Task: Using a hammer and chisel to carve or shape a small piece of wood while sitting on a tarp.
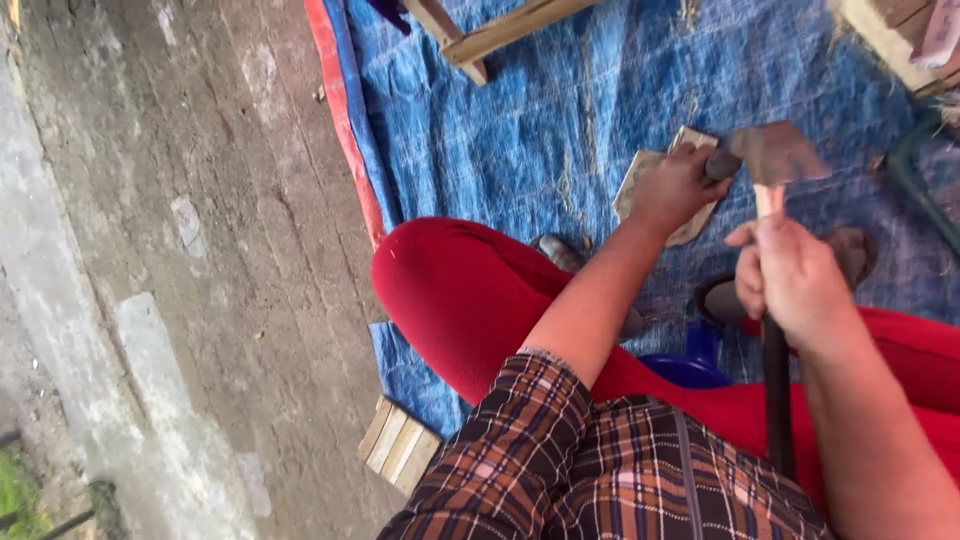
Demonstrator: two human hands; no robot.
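Observation:
My right hand (790,280) is shut on the handle of a hatchet (778,152), just below its rusty blade. The handle is pale wood near the head and dark lower down, running back toward my lap. My left hand (675,185) is closed around the dark back end of the hatchet's head. It hovers over a flat pale piece of wood (638,178) that lies on the blue tarp (520,140). I sit with red trousers (450,290) and a plaid shirt in view below.
Bare concrete floor (180,250) lies left of the tarp's red edge. A wooden frame (500,35) is at the top and a wood block (885,30) at top right. A small slatted block (400,445) sits by my knee, with a blue plastic object (690,365) between my legs.

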